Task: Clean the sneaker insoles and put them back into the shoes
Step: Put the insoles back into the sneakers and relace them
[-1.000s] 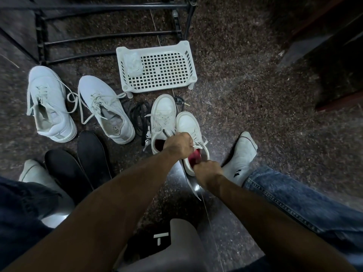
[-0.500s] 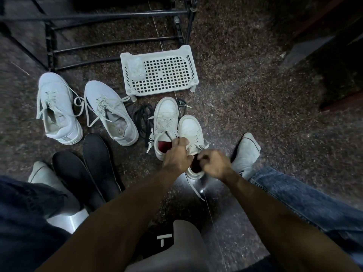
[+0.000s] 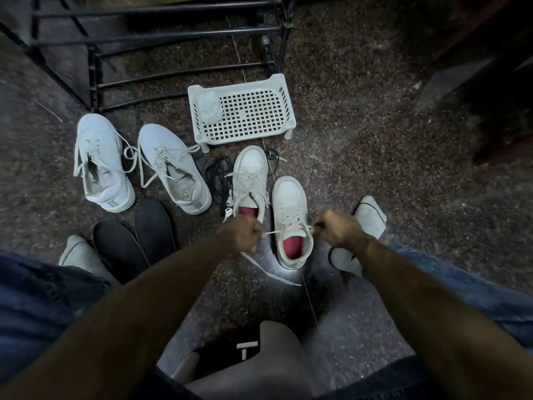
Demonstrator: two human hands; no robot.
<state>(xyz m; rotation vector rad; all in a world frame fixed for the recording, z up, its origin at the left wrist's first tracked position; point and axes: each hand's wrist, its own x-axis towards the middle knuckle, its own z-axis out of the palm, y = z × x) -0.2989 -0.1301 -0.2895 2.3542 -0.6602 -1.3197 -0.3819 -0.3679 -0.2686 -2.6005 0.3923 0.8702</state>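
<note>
Two small white sneakers stand on the floor in front of me, each with a red insole inside: the left one [image 3: 250, 180] and the right one [image 3: 292, 215]. My left hand [image 3: 240, 233] and my right hand [image 3: 336, 228] each pinch an end of the right sneaker's white lace [image 3: 271, 232], pulled taut to either side. Further left stand two larger white sneakers [image 3: 101, 163] [image 3: 173, 168] with loose laces. Two black insoles [image 3: 118, 246] [image 3: 154, 223] lie on the floor in front of them.
A white perforated plastic tray [image 3: 248, 111] with a crumpled cloth [image 3: 212, 108] sits behind the shoes. A black metal rack [image 3: 178, 41] stands at the back. Black laces [image 3: 219, 180] lie between the pairs. My socked feet [image 3: 367, 217] [image 3: 82, 255] flank the work area.
Both hands left the right sneaker's opening and moved apart, each pulling a lace end sideways. The red insole now shows inside the shoe.
</note>
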